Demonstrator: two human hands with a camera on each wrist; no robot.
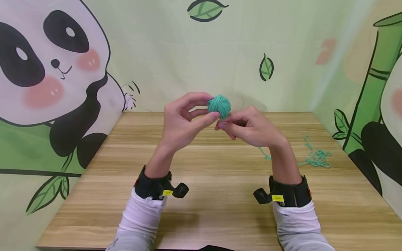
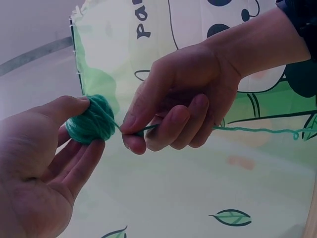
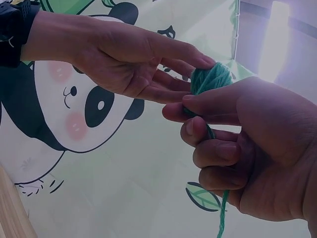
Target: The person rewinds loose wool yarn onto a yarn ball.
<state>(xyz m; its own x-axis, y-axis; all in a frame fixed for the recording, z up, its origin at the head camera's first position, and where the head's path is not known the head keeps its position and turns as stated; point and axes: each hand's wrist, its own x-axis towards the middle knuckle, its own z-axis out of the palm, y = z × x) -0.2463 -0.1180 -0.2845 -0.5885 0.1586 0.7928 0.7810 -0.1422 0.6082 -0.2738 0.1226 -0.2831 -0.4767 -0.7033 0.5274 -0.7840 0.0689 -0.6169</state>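
A small ball of teal yarn (image 1: 220, 105) is held up above the far part of the table. My left hand (image 1: 185, 120) grips it between thumb and fingertips from the left side. Close beside the ball, my right hand (image 1: 251, 127) pinches the yarn strand (image 2: 148, 128) between thumb and index finger, its other fingers curled. From the ball the strand runs through the right hand and out past the little-finger side, as the left wrist view shows. In the right wrist view the strand's tail (image 3: 223, 213) hangs below the curled fingers.
Loose teal yarn (image 1: 318, 158) lies in a tangled heap on the right of the wooden table (image 1: 220, 195). A printed cloth with pandas and leaves (image 1: 204, 52) stands behind and at both sides. Each wrist wears a black strap with a small camera (image 1: 180, 190).
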